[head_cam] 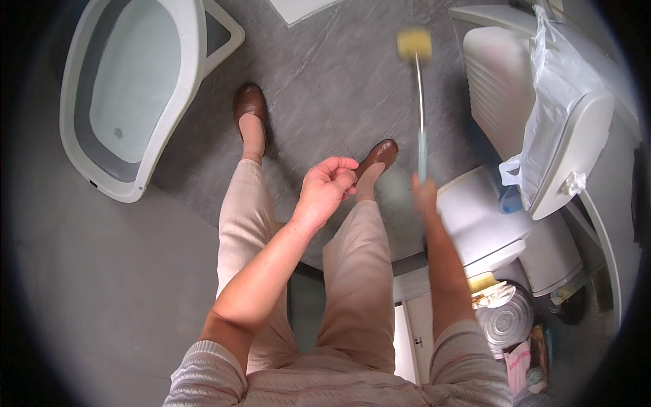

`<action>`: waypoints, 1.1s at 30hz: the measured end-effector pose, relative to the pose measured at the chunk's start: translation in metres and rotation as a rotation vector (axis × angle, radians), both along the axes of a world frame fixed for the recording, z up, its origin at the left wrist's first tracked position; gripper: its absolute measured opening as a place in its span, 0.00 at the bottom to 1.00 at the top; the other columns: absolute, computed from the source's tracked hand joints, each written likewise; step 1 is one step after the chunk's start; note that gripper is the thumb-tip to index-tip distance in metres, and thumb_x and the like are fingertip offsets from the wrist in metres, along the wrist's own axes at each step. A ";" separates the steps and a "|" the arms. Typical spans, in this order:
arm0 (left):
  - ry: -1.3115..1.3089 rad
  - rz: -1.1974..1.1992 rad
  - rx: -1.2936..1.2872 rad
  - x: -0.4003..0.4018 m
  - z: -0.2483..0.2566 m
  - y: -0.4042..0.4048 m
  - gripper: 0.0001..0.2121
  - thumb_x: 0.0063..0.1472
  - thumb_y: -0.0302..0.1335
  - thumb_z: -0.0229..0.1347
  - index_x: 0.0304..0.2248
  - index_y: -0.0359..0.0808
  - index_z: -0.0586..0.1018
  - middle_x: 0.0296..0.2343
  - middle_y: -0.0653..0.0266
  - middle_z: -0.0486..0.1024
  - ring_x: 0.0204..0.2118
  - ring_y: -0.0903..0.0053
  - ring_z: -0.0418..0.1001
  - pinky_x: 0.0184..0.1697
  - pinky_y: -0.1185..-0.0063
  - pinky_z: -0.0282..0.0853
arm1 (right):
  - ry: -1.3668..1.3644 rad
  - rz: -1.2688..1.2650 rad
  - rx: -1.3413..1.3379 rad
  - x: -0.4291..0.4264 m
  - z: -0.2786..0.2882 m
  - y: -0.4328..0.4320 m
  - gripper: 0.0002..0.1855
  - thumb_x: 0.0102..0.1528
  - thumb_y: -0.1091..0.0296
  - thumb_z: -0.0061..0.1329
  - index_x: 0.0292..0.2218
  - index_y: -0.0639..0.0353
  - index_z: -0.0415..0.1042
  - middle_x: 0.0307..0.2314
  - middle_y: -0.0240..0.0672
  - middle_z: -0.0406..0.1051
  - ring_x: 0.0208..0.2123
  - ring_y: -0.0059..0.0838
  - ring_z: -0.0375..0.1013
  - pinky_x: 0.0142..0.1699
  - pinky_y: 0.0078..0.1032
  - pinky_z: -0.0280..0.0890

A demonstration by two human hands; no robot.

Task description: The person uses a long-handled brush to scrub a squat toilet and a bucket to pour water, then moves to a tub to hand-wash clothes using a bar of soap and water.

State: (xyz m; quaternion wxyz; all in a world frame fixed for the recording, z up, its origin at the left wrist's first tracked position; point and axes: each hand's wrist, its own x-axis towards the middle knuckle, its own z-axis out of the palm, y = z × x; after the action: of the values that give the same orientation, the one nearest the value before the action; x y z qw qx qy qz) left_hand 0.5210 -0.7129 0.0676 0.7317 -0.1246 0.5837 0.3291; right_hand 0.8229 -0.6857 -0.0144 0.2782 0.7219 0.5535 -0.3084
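Note:
My right hand [425, 196] grips the pale blue-green handle end of a long cleaning tool [421, 114] with a metal shaft. At its far end a yellow head [414, 44], blurred by motion, is over the grey floor; whether it touches the floor I cannot tell. My left hand [329, 185] hangs in front of my legs with its fingers loosely curled, and nothing shows in it. Behind its fingertips is my brown shoe [385, 151]; the other brown shoe [250, 102] stands farther left.
A white and grey collapsible tub [196, 66] stands at left, its bottom bearing a dark spot. At right are a ribbed white washboard-like panel [496, 86], a plastic bag [552, 102] and a white box-like fixture [473, 219]. A round ridged metal lid [504, 321] sits lower right.

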 end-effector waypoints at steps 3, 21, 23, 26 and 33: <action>-0.014 0.016 0.005 -0.004 0.003 0.000 0.08 0.54 0.25 0.47 0.34 0.32 0.71 0.23 0.69 0.71 0.22 0.87 0.67 0.26 0.88 0.61 | -0.075 -0.085 -0.104 0.032 0.044 -0.045 0.21 0.50 0.56 0.43 0.33 0.69 0.66 0.27 0.56 0.67 0.33 0.51 0.67 0.38 0.38 0.60; -0.037 0.110 0.058 -0.012 0.004 0.000 0.08 0.55 0.25 0.47 0.34 0.32 0.71 0.23 0.69 0.71 0.22 0.87 0.68 0.25 0.88 0.62 | 0.018 -0.261 -0.049 -0.040 0.012 0.095 0.22 0.52 0.54 0.39 0.24 0.70 0.59 0.09 0.42 0.62 0.06 0.33 0.63 0.12 0.30 0.58; -0.033 0.090 0.050 -0.014 0.003 0.000 0.08 0.55 0.25 0.46 0.34 0.32 0.71 0.23 0.69 0.71 0.22 0.87 0.68 0.25 0.88 0.62 | 0.019 -0.241 -0.031 -0.099 -0.001 0.121 0.22 0.51 0.55 0.40 0.26 0.71 0.61 0.11 0.42 0.63 0.08 0.34 0.64 0.12 0.30 0.60; -0.020 0.095 0.034 -0.016 0.003 0.004 0.08 0.54 0.24 0.46 0.34 0.32 0.71 0.23 0.69 0.71 0.22 0.87 0.68 0.25 0.88 0.62 | 0.061 -0.206 -0.049 -0.115 -0.007 0.095 0.23 0.52 0.53 0.39 0.25 0.72 0.62 0.12 0.44 0.64 0.10 0.35 0.66 0.13 0.31 0.59; -0.029 0.102 0.027 -0.018 0.004 0.000 0.08 0.54 0.24 0.47 0.34 0.33 0.71 0.23 0.69 0.71 0.22 0.87 0.68 0.25 0.88 0.62 | 0.089 -0.287 -0.094 -0.095 -0.016 0.100 0.25 0.50 0.52 0.42 0.21 0.73 0.63 0.11 0.46 0.64 0.07 0.37 0.65 0.12 0.32 0.59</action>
State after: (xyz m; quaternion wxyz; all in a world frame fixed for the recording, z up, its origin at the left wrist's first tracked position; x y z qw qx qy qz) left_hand 0.5026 -0.7127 0.0717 0.7240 -0.1489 0.5616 0.3718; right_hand 0.7276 -0.5861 -0.0302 0.2398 0.7653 0.4416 -0.4022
